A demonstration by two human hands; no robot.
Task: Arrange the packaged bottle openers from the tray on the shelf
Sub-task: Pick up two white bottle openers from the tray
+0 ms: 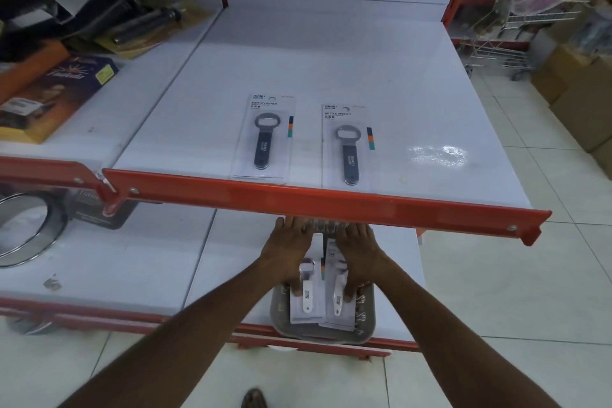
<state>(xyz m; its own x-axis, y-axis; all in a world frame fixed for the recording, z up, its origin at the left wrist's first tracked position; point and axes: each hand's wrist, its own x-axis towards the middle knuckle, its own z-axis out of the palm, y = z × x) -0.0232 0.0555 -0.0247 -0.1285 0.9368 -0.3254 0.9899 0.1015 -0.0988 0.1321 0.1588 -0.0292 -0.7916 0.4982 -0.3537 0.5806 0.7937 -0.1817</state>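
Two packaged bottle openers with dark handles lie flat on the white upper shelf (331, 53), one at the left (263, 137) and one at the right (349, 147), close behind the orange front rail (298, 197). Below, a grey tray (364, 328) sits on the lower shelf and holds packaged openers with white handles. My left hand (291, 252) rests on the left package (306, 303), thumb on its card. My right hand (359, 252) rests on the right package (337, 305) the same way. The fingertips of both hands are hidden under the rail.
Boxes and packaged goods crowd the upper shelf to the left (56, 89). A round metal sieve (23, 228) lies on the lower shelf at left. Cardboard boxes (583, 93) and a wire rack (516, 26) stand on the tiled floor at right.
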